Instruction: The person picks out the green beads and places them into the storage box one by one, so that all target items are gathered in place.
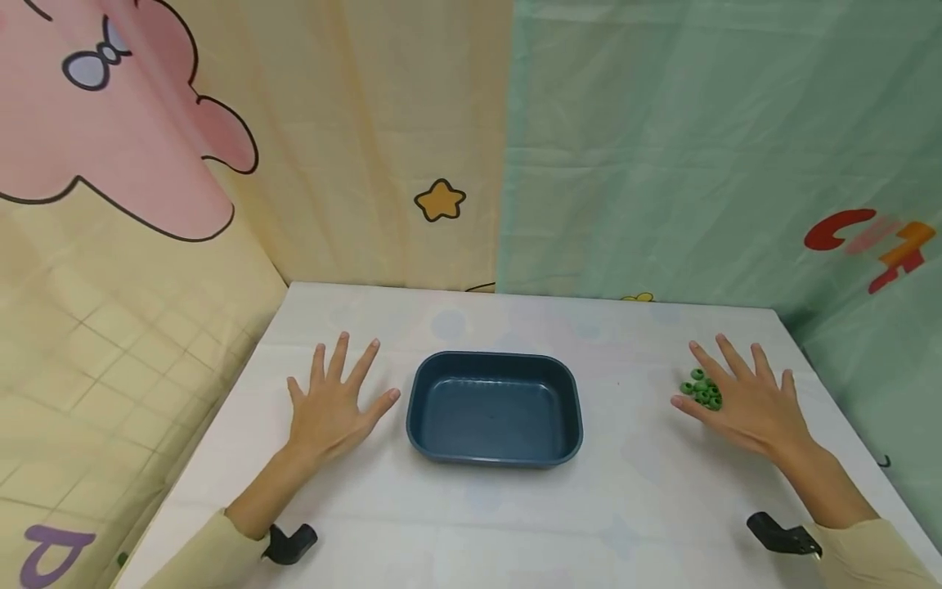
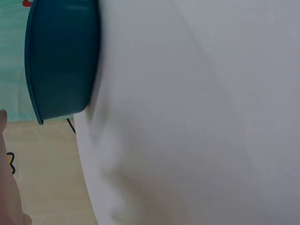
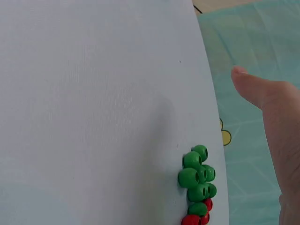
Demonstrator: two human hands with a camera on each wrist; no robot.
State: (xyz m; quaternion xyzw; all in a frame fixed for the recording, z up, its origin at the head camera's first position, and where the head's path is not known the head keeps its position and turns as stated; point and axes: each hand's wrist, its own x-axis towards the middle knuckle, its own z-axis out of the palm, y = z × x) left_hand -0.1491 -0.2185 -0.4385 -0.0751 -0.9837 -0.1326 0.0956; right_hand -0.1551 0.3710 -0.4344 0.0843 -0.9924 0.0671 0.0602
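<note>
My left hand (image 1: 330, 416) is held over the table with its fingers spread, to the left of a dark blue rectangular tray (image 1: 495, 456). Nothing is in it. On the other side, my right hand (image 1: 758, 409) also has straight, spread fingers and holds nothing. It partly covers a cluster of green beads (image 1: 704, 391) with holes. In the right wrist view several green beads (image 3: 189, 178) lie in a group, with a few red beads (image 3: 191, 220) at the frame's bottom edge. The left wrist view shows the tray's side wall (image 2: 63, 61) and part of the left hand (image 2: 9, 187).
A white cloth-covered table (image 1: 471, 523) carries everything. Printed curtains, one yellow (image 1: 383, 123) and one green (image 1: 699, 147), hang behind its far edge and along the sides. A black wrist mount (image 1: 290, 545) sits at the left sleeve, another black mount (image 1: 782, 536) at the right.
</note>
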